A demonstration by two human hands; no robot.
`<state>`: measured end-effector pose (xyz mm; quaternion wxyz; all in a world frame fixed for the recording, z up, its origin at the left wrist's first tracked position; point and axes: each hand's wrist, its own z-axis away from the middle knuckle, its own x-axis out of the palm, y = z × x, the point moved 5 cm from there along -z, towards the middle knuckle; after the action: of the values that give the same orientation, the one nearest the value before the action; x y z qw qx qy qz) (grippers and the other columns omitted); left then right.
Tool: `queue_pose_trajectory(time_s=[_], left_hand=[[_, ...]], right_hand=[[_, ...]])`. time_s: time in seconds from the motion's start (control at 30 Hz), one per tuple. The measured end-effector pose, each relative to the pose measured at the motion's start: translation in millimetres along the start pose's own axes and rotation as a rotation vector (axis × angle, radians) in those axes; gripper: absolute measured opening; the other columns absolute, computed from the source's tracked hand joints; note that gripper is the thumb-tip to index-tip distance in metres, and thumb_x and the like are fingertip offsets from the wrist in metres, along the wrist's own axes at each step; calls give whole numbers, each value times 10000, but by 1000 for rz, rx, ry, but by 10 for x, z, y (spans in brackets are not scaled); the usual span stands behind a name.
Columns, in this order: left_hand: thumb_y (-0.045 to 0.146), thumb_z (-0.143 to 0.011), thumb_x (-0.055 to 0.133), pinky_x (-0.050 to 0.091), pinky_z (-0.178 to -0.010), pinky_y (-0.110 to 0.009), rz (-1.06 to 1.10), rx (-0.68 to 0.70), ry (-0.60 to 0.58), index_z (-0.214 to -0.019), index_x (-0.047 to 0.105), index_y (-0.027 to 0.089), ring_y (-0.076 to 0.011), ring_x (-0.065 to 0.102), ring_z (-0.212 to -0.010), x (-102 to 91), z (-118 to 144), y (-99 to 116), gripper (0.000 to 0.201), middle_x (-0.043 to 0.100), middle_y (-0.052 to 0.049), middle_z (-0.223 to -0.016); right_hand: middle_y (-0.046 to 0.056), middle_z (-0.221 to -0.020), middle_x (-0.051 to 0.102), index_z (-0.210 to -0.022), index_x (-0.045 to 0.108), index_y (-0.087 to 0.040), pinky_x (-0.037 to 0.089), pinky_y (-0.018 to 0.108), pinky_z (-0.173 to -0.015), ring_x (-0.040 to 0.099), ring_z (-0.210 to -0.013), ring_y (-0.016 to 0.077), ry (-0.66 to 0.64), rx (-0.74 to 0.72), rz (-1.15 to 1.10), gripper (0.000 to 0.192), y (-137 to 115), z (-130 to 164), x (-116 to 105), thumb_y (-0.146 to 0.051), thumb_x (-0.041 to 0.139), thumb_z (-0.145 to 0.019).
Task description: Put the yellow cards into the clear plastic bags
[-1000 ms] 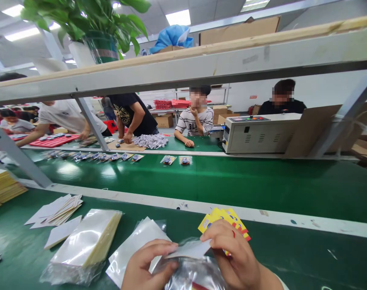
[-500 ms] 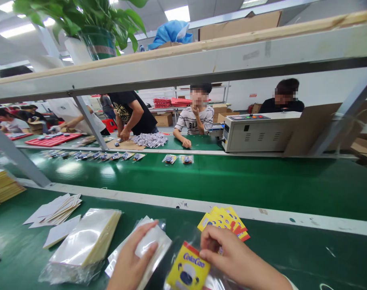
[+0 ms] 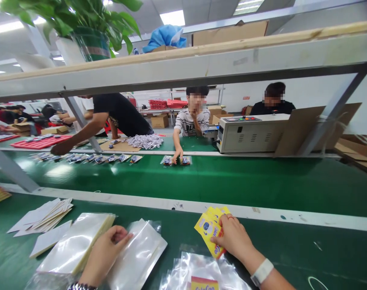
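My right hand (image 3: 233, 237) closes on yellow ColaCao cards (image 3: 208, 229), fanned on the green work surface, thumb on their printed faces. My left hand (image 3: 106, 251) has its fingers curled and its thumb at the left edge of a pile of clear plastic bags (image 3: 144, 249); whether a bag is pinched there is hidden. Left of that hand lies a thick packaged stack of pale cards (image 3: 76, 241) in clear plastic. Between my hands, at the bottom, clear bags (image 3: 186, 266) lie heaped, one with a red-and-yellow ColaCao card (image 3: 204, 284) inside.
Loose white cards (image 3: 44, 215) lie at the left. Past a white rail (image 3: 183, 207) runs a green belt (image 3: 219, 177) with several bagged items (image 3: 110, 158). A co-worker's hand (image 3: 177, 155) reaches onto it; another person's arm (image 3: 80, 135) stretches left. A shelf (image 3: 159, 68) crosses overhead.
My right hand has left the bagged ColaCao card below and moved up onto the yellow cards. My left hand has shifted left across the bag pile, fingers curling. Both co-workers' arms have reached forward.
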<state>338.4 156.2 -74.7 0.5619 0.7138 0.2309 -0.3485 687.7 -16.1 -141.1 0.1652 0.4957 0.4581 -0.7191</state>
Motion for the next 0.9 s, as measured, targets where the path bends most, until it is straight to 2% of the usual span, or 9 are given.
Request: queue_pose_trajectory(time_s=[0.1, 0.2, 0.27, 0.4, 0.47, 0.53, 0.63, 0.73, 0.9], left_hand=[[536, -615, 720, 586, -736, -360, 248, -67, -59, -875, 786, 239, -288, 734, -819, 21, -14, -94, 400, 793, -20, -777], [580, -554, 786, 558, -910, -384, 576, -183, -76, -856, 805, 251, -304, 703, -1024, 28, 42, -93, 447, 808, -40, -966], [572, -488, 840, 567, -912, -384, 775, -252, -85, -811, 809, 228, -295, 732, -959, 39, 119, -21, 473, 819, -56, -899], [534, -466, 878, 610, -799, -316, 1025, -273, -116, -724, 805, 202, -244, 768, -775, 99, 294, 233, 426, 818, -56, -732], [531, -488, 872, 613, -737, -274, 1108, -244, -113, -721, 805, 201, -215, 763, -711, 140, 370, 376, 410, 807, -45, -671], [472, -485, 896, 604, -711, -243, 1175, -236, -97, -743, 807, 206, -189, 752, -673, 183, 430, 508, 381, 795, -30, -634], [350, -425, 945, 602, -678, -243, 1286, -274, -84, -703, 798, 213, -185, 744, -667, 244, 482, 677, 342, 794, -23, -652], [295, -408, 957, 595, -627, -239, 1373, -301, -78, -706, 791, 218, -181, 733, -652, 269, 497, 797, 349, 780, -6, -661], [282, -521, 923, 568, -623, -218, 1481, -313, -106, -1042, 754, 280, -130, 691, -667, 281, 523, 877, 548, 746, 23, -745]], right_hand=[[98, -892, 684, -861, 525, -197, 462, 356, -726, 660, -880, 293, -29, -3, -132, 298, 57, -26, 35, -181, 700, -621], [53, -850, 699, -837, 516, -212, 487, 313, -659, 685, -784, 235, -50, -62, -295, 170, 71, -7, 28, -177, 616, -704], [35, -790, 694, -789, 508, -215, 517, 315, -648, 693, -733, 219, -71, -132, -411, 68, 46, 47, -4, -262, 557, -795], [29, -739, 691, -932, 471, -221, 573, 344, -622, 712, -688, 212, -52, -251, -699, 328, -70, 219, -158, -530, 359, -940], [9, -695, 668, -961, 466, -225, 571, 325, -554, 699, -611, 200, 21, -267, -909, 393, -153, 312, -273, -610, 404, -916], [-21, -656, 634, -939, 482, -230, 548, 284, -487, 665, -523, 170, 92, -239, -1084, 398, -245, 399, -366, -614, 545, -857], [-43, -650, 625, -933, 478, -246, 519, 257, -434, 629, -445, 145, 88, -155, -1224, 404, -389, 502, -404, -579, 660, -794], [-34, -671, 632, -948, 503, -248, 504, 259, -409, 605, -424, 139, 46, -121, -1277, 447, -479, 554, -387, -576, 719, -734], [20, -717, 657, -824, 620, -191, 544, 286, -542, 633, -571, 167, 98, -113, -1218, 463, -437, 521, -360, -586, 779, -643]])
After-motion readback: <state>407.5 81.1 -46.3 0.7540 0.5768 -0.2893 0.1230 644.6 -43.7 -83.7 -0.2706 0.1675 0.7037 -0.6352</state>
